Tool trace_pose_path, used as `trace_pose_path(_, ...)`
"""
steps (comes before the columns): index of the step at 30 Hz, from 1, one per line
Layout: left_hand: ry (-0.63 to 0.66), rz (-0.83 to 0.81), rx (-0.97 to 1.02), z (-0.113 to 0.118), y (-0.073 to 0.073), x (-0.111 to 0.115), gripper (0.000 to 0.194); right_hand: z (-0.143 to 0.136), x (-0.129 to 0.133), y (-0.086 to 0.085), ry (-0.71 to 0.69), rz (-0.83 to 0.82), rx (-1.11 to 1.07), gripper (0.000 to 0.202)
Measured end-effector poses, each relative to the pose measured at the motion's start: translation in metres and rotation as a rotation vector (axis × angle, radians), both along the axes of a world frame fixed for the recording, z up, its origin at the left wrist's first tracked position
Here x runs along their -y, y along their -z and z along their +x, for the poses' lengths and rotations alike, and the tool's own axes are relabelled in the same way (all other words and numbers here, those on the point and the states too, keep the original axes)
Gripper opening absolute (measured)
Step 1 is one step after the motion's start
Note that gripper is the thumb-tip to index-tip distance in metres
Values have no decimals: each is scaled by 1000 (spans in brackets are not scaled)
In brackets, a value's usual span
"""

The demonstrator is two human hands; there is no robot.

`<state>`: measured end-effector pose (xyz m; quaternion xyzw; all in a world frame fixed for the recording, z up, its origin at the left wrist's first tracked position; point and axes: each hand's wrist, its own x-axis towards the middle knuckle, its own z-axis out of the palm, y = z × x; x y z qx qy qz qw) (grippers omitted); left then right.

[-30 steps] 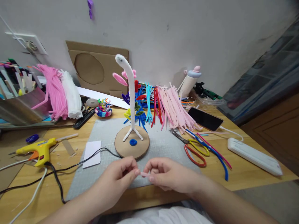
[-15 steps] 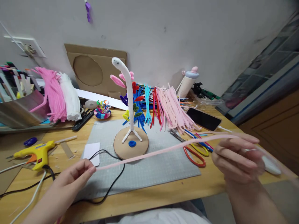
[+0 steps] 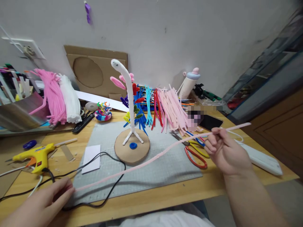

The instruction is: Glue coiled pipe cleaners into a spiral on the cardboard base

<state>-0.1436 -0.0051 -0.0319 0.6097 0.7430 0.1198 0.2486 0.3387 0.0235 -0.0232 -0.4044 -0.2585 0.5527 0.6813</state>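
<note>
Together, two hands, left (image 3: 58,195) and right (image 3: 224,146), pinch one pale pink pipe cleaner (image 3: 142,164).

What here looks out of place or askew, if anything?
Nothing looks spilled or broken. The black cord seems out of place: it crosses the white card and loops over the gray cutting mat, right in the work area. Small scraps beside the yellow glue gun look a little untidy.

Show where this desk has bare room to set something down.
The mat between the cardboard disc and scissors, though the held pink stem crosses above; also the wooden strip before the mat. Crowded: the back, with stem bundles, and left, around the glue gun.
</note>
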Motion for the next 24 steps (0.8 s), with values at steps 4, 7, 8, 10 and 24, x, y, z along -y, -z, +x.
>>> trace_pose_path(4, 118, 123, -85, 25, -22, -4, 20, -37, 3, -2, -229, 3, -36, 18)
trace_pose_path(7, 225, 232, 63, 61, -39, -6, 34, -76, 9, -2, -446, -1, -37, 23)
trace_pose_path(8, 258, 225, 99, 76, -43, -7, 38, -90, 11, 0, -533, 2, -24, 28)
trace_pose_path(10, 334, 210, 169, 107, -50, -9, 43, -117, 15, 7, -723, -15, 40, 36)
trace_pose_path(24, 274, -46, 1000, 171, -37, -26, 32, -86, -19, -12, -879, -12, 911, 26)
